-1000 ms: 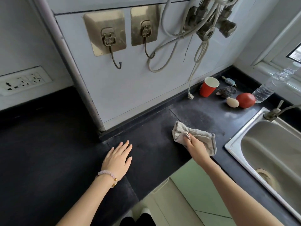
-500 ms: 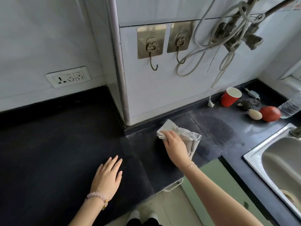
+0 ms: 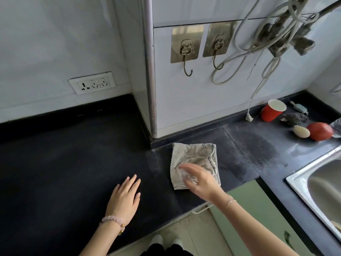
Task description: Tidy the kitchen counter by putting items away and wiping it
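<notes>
The fingers [image 3: 186, 168] of the right hand [image 3: 201, 180] are spread and blurred over the lower edge of the cloth [image 3: 193, 159]; whether they press it or hover above it I cannot tell, but they grip nothing. The left hand [image 3: 125, 198] lies flat and open on the dark desk [image 3: 55, 163], lower centre of the frame.

The cloth sits folded at the centre. Wiping seems partly done: a dusty grey patch [image 3: 258, 150] remains right of centre. Putting away looks unfinished: at the right edge stand a red cup [image 3: 272, 112], a red round fruit [image 3: 321, 131], a pale oval thing [image 3: 301, 132] and a dark lump [image 3: 295, 119] I cannot identify.

The sink [image 3: 313, 183] and a clear container at the far right are cut off.
</notes>
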Action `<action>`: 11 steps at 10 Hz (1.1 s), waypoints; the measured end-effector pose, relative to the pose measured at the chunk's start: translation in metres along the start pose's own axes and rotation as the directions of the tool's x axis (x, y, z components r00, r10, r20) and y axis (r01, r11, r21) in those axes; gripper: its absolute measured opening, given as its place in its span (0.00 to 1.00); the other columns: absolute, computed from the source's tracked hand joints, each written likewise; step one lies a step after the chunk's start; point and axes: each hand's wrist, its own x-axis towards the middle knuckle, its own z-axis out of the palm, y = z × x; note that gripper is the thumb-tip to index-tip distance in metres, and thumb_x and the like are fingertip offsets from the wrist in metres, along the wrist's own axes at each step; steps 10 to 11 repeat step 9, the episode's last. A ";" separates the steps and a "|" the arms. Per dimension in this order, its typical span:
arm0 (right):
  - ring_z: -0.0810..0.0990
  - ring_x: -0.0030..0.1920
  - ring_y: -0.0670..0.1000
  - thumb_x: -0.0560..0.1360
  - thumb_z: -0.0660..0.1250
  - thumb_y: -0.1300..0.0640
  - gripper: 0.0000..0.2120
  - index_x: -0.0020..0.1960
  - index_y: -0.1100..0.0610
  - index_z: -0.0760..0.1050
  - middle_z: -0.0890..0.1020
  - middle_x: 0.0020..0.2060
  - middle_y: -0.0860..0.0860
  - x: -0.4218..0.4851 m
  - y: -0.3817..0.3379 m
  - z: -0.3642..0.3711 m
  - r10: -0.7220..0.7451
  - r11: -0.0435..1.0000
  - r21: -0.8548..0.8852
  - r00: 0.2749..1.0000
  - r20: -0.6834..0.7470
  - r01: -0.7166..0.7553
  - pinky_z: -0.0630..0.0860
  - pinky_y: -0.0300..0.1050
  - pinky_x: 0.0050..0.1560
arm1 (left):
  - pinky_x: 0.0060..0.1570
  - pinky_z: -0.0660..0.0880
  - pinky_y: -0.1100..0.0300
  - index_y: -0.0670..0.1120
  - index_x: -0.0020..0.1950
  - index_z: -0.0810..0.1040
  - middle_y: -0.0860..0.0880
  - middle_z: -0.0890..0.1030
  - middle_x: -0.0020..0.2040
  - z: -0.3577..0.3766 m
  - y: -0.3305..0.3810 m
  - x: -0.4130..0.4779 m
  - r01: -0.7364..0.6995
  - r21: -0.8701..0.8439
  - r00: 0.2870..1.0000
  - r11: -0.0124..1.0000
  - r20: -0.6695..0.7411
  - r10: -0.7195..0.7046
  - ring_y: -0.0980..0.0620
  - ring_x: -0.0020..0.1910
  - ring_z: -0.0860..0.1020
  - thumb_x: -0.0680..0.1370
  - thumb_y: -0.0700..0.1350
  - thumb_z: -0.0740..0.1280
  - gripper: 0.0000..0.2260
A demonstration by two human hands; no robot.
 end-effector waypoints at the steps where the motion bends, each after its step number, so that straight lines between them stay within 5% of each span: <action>1: 0.76 0.54 0.45 0.73 0.67 0.54 0.19 0.63 0.53 0.73 0.79 0.57 0.47 0.016 0.010 -0.030 0.253 0.968 0.089 0.900 -0.355 -0.236 0.74 0.46 0.60 | 0.67 0.66 0.51 0.50 0.68 0.70 0.51 0.69 0.71 -0.002 0.000 0.001 0.023 0.049 1.000 0.999 -0.019 -0.022 0.50 0.71 0.66 0.78 0.51 0.55 0.19; 2: 0.67 0.68 0.54 0.71 0.68 0.49 0.31 0.71 0.56 0.64 0.70 0.67 0.53 0.038 0.035 -0.049 0.569 0.822 0.186 0.764 -0.304 -0.538 0.66 0.51 0.68 | 0.60 0.73 0.50 0.48 0.62 0.77 0.50 0.76 0.65 0.000 0.002 0.003 0.025 0.073 0.999 0.997 -0.046 -0.022 0.48 0.64 0.75 0.75 0.52 0.55 0.20; 3: 0.72 0.65 0.56 0.68 0.70 0.48 0.36 0.72 0.58 0.63 0.73 0.66 0.54 0.055 0.058 -0.049 0.722 0.664 0.367 0.687 -0.084 -0.652 0.69 0.54 0.66 | 0.61 0.72 0.50 0.48 0.63 0.75 0.50 0.75 0.66 0.003 0.003 0.006 0.013 0.086 0.996 0.996 -0.085 -0.006 0.48 0.66 0.73 0.75 0.48 0.62 0.17; 4: 0.81 0.51 0.54 0.66 0.73 0.54 0.19 0.56 0.57 0.78 0.83 0.49 0.52 0.072 0.072 -0.044 0.718 0.628 0.469 0.695 -0.040 -0.621 0.78 0.55 0.57 | 0.57 0.76 0.51 0.49 0.61 0.77 0.51 0.78 0.63 0.000 0.005 0.004 0.016 0.104 0.999 0.994 -0.049 -0.011 0.49 0.62 0.77 0.74 0.52 0.53 0.21; 5: 0.81 0.44 0.52 0.66 0.74 0.58 0.08 0.44 0.54 0.78 0.81 0.38 0.49 0.088 0.068 -0.046 0.669 0.665 0.490 0.742 -0.053 -0.564 0.80 0.51 0.52 | 0.57 0.75 0.52 0.49 0.60 0.77 0.52 0.78 0.63 -0.002 0.004 0.003 0.013 0.100 1.000 0.995 -0.022 -0.011 0.50 0.62 0.77 0.75 0.52 0.49 0.22; 6: 0.78 0.42 0.50 0.67 0.73 0.58 0.08 0.43 0.55 0.77 0.79 0.36 0.48 0.104 0.066 -0.047 0.638 0.702 0.503 0.760 -0.127 -0.505 0.77 0.49 0.47 | 0.58 0.74 0.53 0.50 0.61 0.76 0.53 0.77 0.64 0.002 0.002 0.001 0.016 0.115 1.000 0.993 -0.004 -0.015 0.51 0.62 0.76 0.79 0.54 0.37 0.30; 7: 0.77 0.44 0.51 0.68 0.72 0.56 0.11 0.48 0.57 0.77 0.78 0.39 0.48 0.111 0.062 -0.046 0.648 0.706 0.472 0.751 -0.131 -0.528 0.75 0.46 0.46 | 0.56 0.75 0.53 0.50 0.60 0.77 0.53 0.78 0.63 0.000 0.003 0.001 0.026 0.153 0.999 0.988 0.035 -0.031 0.51 0.61 0.77 0.79 0.54 0.35 0.31; 8: 0.76 0.50 0.50 0.71 0.70 0.53 0.19 0.60 0.56 0.73 0.78 0.49 0.49 0.108 0.062 -0.049 0.634 0.725 0.398 0.770 -0.069 -0.562 0.74 0.45 0.52 | 0.53 0.77 0.54 0.51 0.59 0.78 0.53 0.79 0.62 0.001 0.002 0.002 -0.021 0.103 0.999 0.994 0.036 0.017 0.52 0.59 0.78 0.77 0.53 0.57 0.16; 9: 0.77 0.54 0.50 0.71 0.69 0.52 0.22 0.64 0.54 0.71 0.79 0.55 0.49 0.097 0.059 -0.066 0.579 0.810 0.207 0.806 -0.126 -0.549 0.71 0.45 0.53 | 0.60 0.74 0.57 0.53 0.65 0.73 0.56 0.70 0.69 -0.018 0.010 0.004 0.024 -0.063 0.999 0.998 0.043 -0.021 0.54 0.66 0.73 0.73 0.48 0.67 0.20; 11: 0.77 0.54 0.50 0.71 0.69 0.52 0.22 0.64 0.54 0.71 0.79 0.55 0.49 0.097 0.059 -0.066 0.579 0.810 0.207 0.806 -0.126 -0.549 0.71 0.45 0.53 | 0.60 0.74 0.57 0.53 0.65 0.73 0.56 0.70 0.69 -0.018 0.010 0.004 0.024 -0.063 0.999 0.998 0.043 -0.021 0.54 0.66 0.73 0.73 0.48 0.67 0.20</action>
